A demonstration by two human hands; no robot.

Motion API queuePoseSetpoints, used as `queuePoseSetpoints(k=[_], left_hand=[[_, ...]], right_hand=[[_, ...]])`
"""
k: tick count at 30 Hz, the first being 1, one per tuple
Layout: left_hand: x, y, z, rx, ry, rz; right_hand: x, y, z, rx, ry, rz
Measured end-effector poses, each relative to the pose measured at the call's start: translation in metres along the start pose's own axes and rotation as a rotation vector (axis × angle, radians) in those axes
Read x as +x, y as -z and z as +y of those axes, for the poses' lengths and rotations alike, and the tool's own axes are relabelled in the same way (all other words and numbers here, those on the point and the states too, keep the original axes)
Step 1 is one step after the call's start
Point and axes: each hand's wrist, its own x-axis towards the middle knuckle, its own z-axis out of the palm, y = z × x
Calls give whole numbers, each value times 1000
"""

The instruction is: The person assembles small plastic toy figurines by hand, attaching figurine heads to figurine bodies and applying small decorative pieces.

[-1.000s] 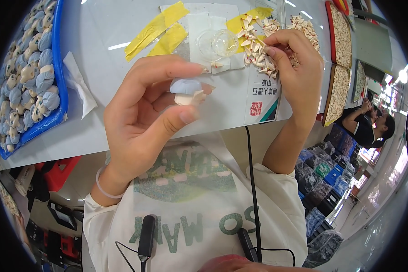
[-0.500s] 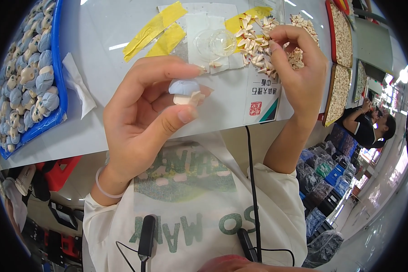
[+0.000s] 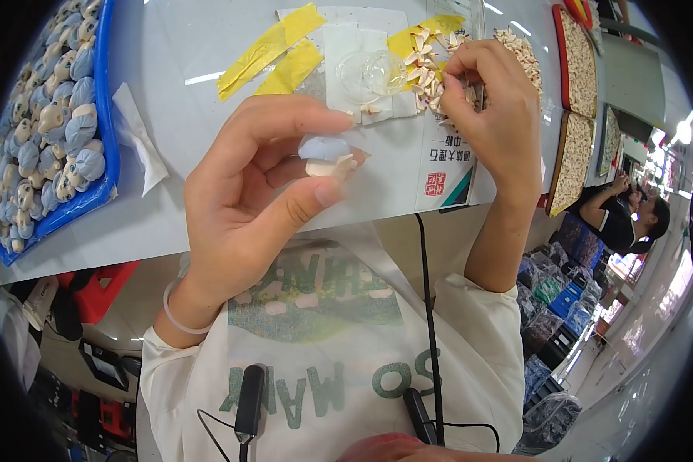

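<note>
My left hand (image 3: 242,181) is above the table's front edge, thumb and fingers closed around a small doll head with a pale blue cap (image 3: 325,148) and a cream lower part. My right hand (image 3: 494,108) is bent over a loose pile of small cream pointed pieces (image 3: 422,75), some with red tips. Its thumb and forefinger come together at the pile's near edge; whatever lies between them is too small to make out. A clear round dish (image 3: 354,86) rests on a white sheet between the hands, with a pointed piece beside it.
At the left, a blue tray (image 3: 104,131) holds many blue-capped doll heads. A crumpled white tissue (image 3: 140,146) lies beside it. Yellow tape strips (image 3: 266,54) cross the table. Red-rimmed trays (image 3: 564,65) of small pieces stand at the right. A person (image 3: 631,215) sits beyond.
My right hand has shifted left over the pile, its fingertips lower and nearer its left side. My left hand has drifted slightly right, still holding the doll head.
</note>
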Motion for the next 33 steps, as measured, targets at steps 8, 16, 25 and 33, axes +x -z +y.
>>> queuePoseSetpoints(k=[8, 16, 25, 33], left_hand=[[2, 4, -1, 32, -3, -48], [0, 2, 0, 16, 7, -53], [1, 1, 1, -80, 25, -54], [3, 11, -4, 77, -98, -174]], right_hand=[[4, -1, -4, 18, 1, 84], [12, -1, -3, -11, 89, -33], [-14, 28, -3, 482, -207, 156], [-47, 17, -3, 921, -280, 321]])
